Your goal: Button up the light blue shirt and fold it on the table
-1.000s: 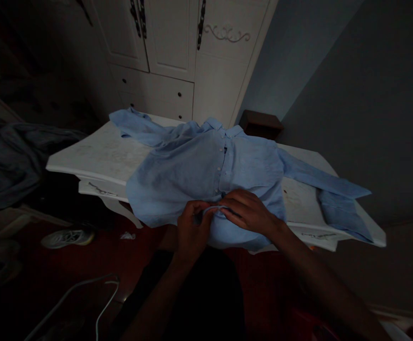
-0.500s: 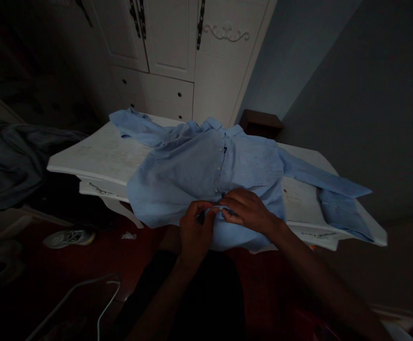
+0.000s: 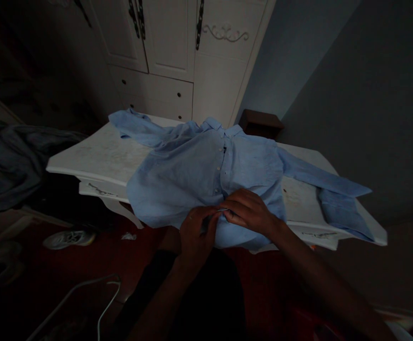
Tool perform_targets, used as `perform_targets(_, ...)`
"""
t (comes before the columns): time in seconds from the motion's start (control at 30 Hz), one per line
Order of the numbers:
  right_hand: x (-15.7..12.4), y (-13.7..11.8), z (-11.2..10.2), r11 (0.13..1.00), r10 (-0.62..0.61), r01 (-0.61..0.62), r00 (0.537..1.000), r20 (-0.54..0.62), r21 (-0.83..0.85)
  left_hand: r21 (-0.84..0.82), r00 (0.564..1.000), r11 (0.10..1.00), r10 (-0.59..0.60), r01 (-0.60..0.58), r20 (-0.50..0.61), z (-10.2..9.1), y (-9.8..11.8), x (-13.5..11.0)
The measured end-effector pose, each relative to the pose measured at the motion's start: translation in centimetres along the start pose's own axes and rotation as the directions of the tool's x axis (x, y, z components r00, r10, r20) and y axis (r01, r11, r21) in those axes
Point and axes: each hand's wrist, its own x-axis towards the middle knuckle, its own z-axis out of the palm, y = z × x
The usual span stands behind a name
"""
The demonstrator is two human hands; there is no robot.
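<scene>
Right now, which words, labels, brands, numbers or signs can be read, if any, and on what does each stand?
No text can be read.
Blue shirt: small dark mark at the front opening, too small to make out.
Shoe: too dim and blurred to tell.

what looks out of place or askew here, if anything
The blue shirt has its picture-right sleeve bent sharply back, so it looks askew. A crumpled white scrap lies on the red floor, looking like litter.
</scene>
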Motion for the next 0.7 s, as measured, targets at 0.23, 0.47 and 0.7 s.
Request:
perform_targets(0.23,-0.7,0.0,-0.2,0.997,0.024,-0.021,0.999,-0.033,0.068,0.060,0.976,0.974,0.220,-0.220,0.011,-0.3,-0.7,0.2)
perform_targets(0.47,-0.4,0.1,-0.3,0.983,0.090,-0.102,0.992,0.085,0.153,0.121,0.955,0.948,0.296,-0.295,0.018,-0.5,-1.4,0.3)
perform_targets(0.7,-0.5,0.2,-0.2,0.979,0.080,-0.079,0.997,-0.002,0.186,0.123,0.914,0.906,0.405,-0.404,0.019,-0.6,-1.8,0.6)
